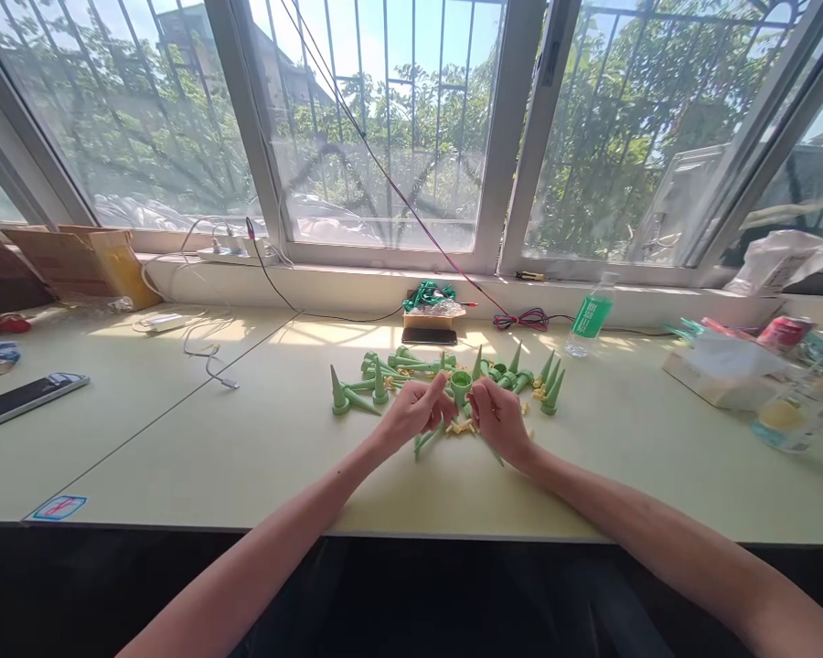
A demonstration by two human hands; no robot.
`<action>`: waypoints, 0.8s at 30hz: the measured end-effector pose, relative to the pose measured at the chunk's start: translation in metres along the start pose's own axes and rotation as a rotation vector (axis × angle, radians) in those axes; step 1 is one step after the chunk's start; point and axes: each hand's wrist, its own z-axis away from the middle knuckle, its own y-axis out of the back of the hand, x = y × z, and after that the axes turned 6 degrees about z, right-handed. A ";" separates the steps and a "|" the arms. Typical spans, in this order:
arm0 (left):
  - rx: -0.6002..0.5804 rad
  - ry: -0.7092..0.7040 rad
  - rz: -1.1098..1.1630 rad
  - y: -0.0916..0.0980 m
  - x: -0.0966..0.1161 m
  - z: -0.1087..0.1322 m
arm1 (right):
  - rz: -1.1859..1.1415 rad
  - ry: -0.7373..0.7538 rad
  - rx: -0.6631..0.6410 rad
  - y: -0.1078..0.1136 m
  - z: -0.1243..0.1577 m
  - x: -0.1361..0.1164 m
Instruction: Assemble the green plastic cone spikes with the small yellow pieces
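Centrally, green piece (461, 388), round hollow mouth showing; left hand (422, 406), right hand (499, 419) alongside, grips unclear.

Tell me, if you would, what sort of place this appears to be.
Probably a small workroom, though it could be a home: a pale tabletop below barred windows holds scattered green cone-shaped pieces, and a power strip sits near the glass.
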 end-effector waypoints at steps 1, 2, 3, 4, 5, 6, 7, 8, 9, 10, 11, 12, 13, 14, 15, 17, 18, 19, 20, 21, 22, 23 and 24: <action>0.002 0.004 -0.003 0.000 0.001 0.000 | 0.006 0.011 -0.007 0.000 0.000 0.000; 0.005 0.009 -0.006 0.000 0.002 0.001 | 0.014 0.024 -0.013 0.001 0.000 -0.001; 0.009 0.015 -0.007 0.000 0.003 0.001 | 0.023 0.037 -0.019 0.002 0.000 -0.001; 0.014 0.020 -0.006 0.000 0.003 0.001 | 0.030 0.050 -0.023 0.002 0.000 -0.002; 0.016 0.025 -0.001 0.000 0.003 0.001 | 0.036 0.062 -0.025 0.002 -0.001 -0.003; 0.020 0.030 0.006 0.000 0.004 0.001 | 0.040 0.073 -0.029 0.003 -0.001 -0.004; 0.021 0.036 0.014 0.000 0.004 0.002 | 0.043 0.084 -0.035 0.003 -0.001 -0.004; 0.022 0.042 0.023 0.000 0.004 0.002 | 0.046 0.092 -0.043 0.004 -0.001 -0.005; 0.022 0.049 0.033 0.000 0.004 0.002 | 0.052 0.099 -0.053 0.004 -0.002 -0.006; 0.021 0.058 0.040 0.000 0.005 0.002 | 0.059 0.104 -0.065 0.004 -0.002 -0.007; 0.022 0.065 0.045 0.000 0.005 0.002 | 0.065 0.109 -0.077 0.004 -0.002 -0.007; 0.021 0.071 0.044 0.001 0.005 0.002 | 0.070 0.112 -0.089 0.004 -0.002 -0.007; 0.019 0.075 0.038 0.001 0.006 0.002 | 0.073 0.114 -0.098 0.004 -0.002 -0.007; 0.016 0.078 0.028 0.001 0.006 0.003 | 0.072 0.115 -0.107 0.004 -0.002 -0.006; 0.013 0.079 0.019 0.002 0.006 0.003 | 0.069 0.113 -0.116 0.004 -0.002 -0.005; 0.003 0.077 0.008 0.003 0.006 0.003 | 0.066 0.099 -0.128 0.003 -0.002 -0.004; -0.003 0.077 0.010 0.003 0.006 0.003 | 0.068 0.090 -0.130 0.003 -0.002 -0.003; -0.009 0.077 0.018 0.004 0.006 0.004 | 0.069 0.081 -0.130 0.003 -0.001 -0.003; -0.017 0.076 0.028 0.004 0.006 0.004 | 0.070 0.074 -0.130 0.003 -0.001 -0.003; -0.026 0.076 0.040 0.004 0.006 0.004 | 0.068 0.067 -0.130 0.003 -0.001 -0.003; -0.034 0.073 0.055 0.005 0.005 0.004 | 0.064 0.063 -0.130 0.003 -0.001 -0.003; -0.041 0.069 0.067 0.005 0.005 0.004 | 0.058 0.060 -0.129 0.003 -0.001 -0.003; -0.046 0.062 0.076 0.005 0.005 0.004 | 0.052 0.060 -0.127 0.003 -0.001 -0.004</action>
